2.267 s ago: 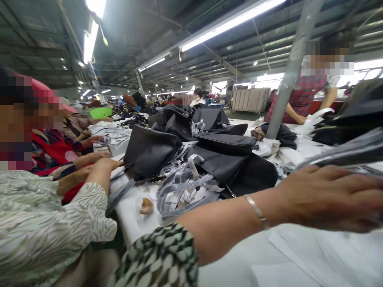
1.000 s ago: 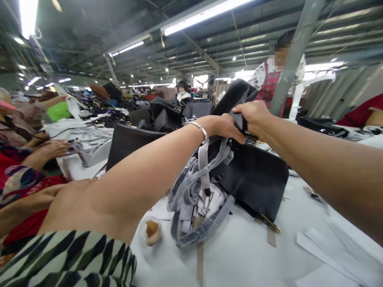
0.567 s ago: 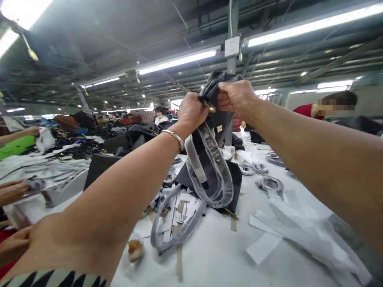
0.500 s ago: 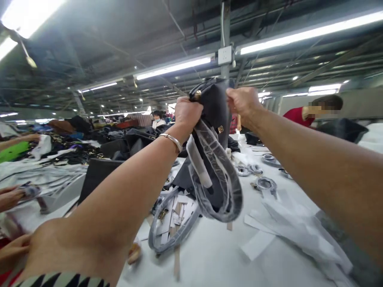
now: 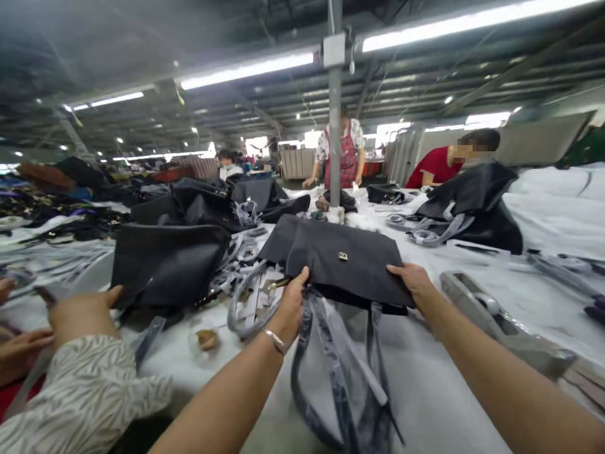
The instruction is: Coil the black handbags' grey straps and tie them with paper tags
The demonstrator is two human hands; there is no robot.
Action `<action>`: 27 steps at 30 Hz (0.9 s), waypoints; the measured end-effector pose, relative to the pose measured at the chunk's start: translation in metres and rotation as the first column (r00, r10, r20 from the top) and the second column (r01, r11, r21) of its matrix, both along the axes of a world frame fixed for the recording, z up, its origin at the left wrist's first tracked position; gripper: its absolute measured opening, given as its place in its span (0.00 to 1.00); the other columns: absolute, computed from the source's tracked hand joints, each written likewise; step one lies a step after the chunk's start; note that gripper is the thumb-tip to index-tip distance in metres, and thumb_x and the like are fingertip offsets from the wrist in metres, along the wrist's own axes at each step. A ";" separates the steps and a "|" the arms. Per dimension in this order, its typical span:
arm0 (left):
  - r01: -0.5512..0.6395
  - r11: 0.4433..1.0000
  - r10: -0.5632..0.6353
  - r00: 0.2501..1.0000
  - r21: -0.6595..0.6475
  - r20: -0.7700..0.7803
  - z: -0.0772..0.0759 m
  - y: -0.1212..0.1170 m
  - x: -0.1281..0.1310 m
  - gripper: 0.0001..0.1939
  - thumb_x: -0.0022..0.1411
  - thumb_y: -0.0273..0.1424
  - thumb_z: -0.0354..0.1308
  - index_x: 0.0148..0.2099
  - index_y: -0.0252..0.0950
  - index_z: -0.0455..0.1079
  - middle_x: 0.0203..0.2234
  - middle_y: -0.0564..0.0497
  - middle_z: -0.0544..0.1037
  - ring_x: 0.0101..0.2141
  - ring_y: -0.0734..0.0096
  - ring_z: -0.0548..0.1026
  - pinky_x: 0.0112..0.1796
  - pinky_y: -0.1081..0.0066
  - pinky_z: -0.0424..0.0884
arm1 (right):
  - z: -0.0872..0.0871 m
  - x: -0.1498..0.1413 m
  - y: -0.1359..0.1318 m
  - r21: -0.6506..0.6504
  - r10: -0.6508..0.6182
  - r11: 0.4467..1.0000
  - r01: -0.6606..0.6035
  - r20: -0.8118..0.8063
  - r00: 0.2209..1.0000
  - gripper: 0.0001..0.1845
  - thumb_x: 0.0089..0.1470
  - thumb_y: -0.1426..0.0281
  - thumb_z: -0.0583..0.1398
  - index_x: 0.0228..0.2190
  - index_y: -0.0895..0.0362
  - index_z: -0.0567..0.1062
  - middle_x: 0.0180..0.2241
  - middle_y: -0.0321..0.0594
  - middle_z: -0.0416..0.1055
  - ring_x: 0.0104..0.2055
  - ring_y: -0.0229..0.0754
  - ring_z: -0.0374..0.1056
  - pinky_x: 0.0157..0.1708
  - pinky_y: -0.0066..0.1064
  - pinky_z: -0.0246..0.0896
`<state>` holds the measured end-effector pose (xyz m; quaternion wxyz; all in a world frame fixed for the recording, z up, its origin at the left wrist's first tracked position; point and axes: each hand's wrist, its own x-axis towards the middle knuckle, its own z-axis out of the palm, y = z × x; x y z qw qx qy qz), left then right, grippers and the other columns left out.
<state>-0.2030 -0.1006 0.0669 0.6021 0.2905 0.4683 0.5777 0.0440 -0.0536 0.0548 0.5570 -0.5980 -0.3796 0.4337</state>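
Note:
A black handbag with a small gold clasp lies flat on the white table in front of me. My left hand grips its near left corner. Its near right corner is held by my right hand. Both hands are closed on the bag's edge. Two plastic-wrapped grey handles trail from the bag toward me over the table.
A pile of black bags and wrapped straps lies to the left. A neighbour's hand and striped sleeve sit at the near left. More bags lie at the right, with people standing beyond a metal post.
I held the bag up in the air with both hands; now it lies flat on the table, lowered toward me, with the handles trailing at the near side.

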 end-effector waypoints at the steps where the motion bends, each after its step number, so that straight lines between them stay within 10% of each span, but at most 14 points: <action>1: 0.006 0.996 -0.009 0.999 -0.085 -0.040 -0.019 -0.004 -0.001 0.13 0.64 0.37 0.53 0.36 0.32 0.70 0.22 0.48 0.76 0.23 0.67 0.76 0.29 0.67 0.75 | -0.020 0.003 -0.006 -0.014 -0.046 0.999 0.046 0.053 0.998 0.06 0.45 0.75 0.63 0.30 0.61 0.74 0.23 0.39 0.74 0.26 0.43 0.71 0.29 0.33 0.69; 6: 0.040 0.962 -0.093 0.978 -0.271 -0.185 -0.063 -0.010 -0.030 0.10 0.60 0.28 0.55 0.26 0.31 0.66 0.15 0.49 0.71 0.16 0.68 0.71 0.22 0.68 0.70 | -0.067 0.007 -0.017 -0.010 -0.183 0.979 0.205 0.402 0.897 0.26 0.39 0.68 0.66 0.43 0.62 0.72 0.43 0.52 0.72 0.47 0.57 0.66 0.50 0.48 0.60; 9: 0.049 0.971 -0.127 0.933 -0.232 -0.336 -0.051 -0.012 -0.061 0.08 0.54 0.25 0.58 0.24 0.31 0.67 0.16 0.49 0.71 0.18 0.69 0.71 0.23 0.71 0.69 | -0.052 -0.002 -0.023 0.222 -0.324 0.946 0.237 0.611 0.722 0.36 0.40 0.67 0.65 0.53 0.61 0.66 0.54 0.55 0.64 0.55 0.58 0.60 0.56 0.50 0.52; 12: 0.026 0.999 -0.038 0.859 -0.030 -0.511 -0.022 -0.019 -0.083 0.01 0.51 0.25 0.60 0.28 0.34 0.71 0.23 0.51 0.75 0.29 0.69 0.74 0.33 0.73 0.70 | -0.031 -0.018 -0.050 0.340 -0.226 0.939 -0.054 0.727 0.648 0.25 0.48 0.64 0.60 0.50 0.55 0.70 0.47 0.47 0.69 0.45 0.50 0.68 0.48 0.42 0.62; 15: 0.411 0.860 0.009 0.578 0.301 -0.816 0.002 -0.026 -0.085 0.16 0.50 0.20 0.56 0.39 0.40 0.74 0.38 0.51 0.77 0.42 0.65 0.72 0.47 0.69 0.67 | -0.025 -0.038 -0.083 0.128 0.167 0.905 -0.405 0.769 0.617 0.12 0.53 0.63 0.57 0.38 0.52 0.75 0.36 0.40 0.74 0.36 0.44 0.70 0.40 0.36 0.65; 17: 0.721 0.638 0.074 0.293 0.271 -0.953 0.006 -0.027 -0.078 0.24 0.47 0.15 0.52 0.44 0.41 0.74 0.41 0.51 0.77 0.45 0.64 0.70 0.50 0.67 0.64 | -0.029 -0.049 -0.094 0.067 0.243 0.863 -0.501 0.814 0.527 0.10 0.55 0.64 0.55 0.34 0.52 0.76 0.36 0.39 0.74 0.38 0.45 0.70 0.41 0.36 0.65; 19: 0.829 0.542 0.126 0.084 0.139 -0.989 0.001 -0.025 -0.068 0.25 0.46 0.14 0.51 0.44 0.41 0.74 0.39 0.50 0.76 0.43 0.64 0.69 0.47 0.67 0.65 | -0.035 -0.059 -0.092 0.071 0.183 0.854 -0.515 0.886 0.426 0.10 0.55 0.67 0.54 0.34 0.53 0.75 0.37 0.39 0.74 0.41 0.46 0.69 0.44 0.37 0.63; 23: 0.840 0.542 0.178 -0.132 -0.015 -0.975 -0.021 -0.014 -0.058 0.07 0.54 0.22 0.55 0.32 0.37 0.72 0.31 0.47 0.74 0.38 0.62 0.68 0.41 0.67 0.66 | -0.040 -0.086 -0.067 0.056 0.022 0.825 -0.562 0.991 0.132 0.15 0.52 0.72 0.57 0.43 0.56 0.73 0.45 0.43 0.72 0.46 0.50 0.65 0.46 0.40 0.60; 27: 0.742 0.670 0.112 -0.061 0.030 -0.992 -0.035 -0.013 -0.071 0.05 0.59 0.24 0.53 0.34 0.37 0.69 0.31 0.48 0.73 0.38 0.62 0.67 0.40 0.67 0.66 | -0.045 -0.118 -0.047 0.010 -0.068 0.788 -0.615 0.995 -0.070 0.24 0.49 0.75 0.61 0.50 0.59 0.68 0.50 0.48 0.68 0.48 0.52 0.62 0.45 0.40 0.57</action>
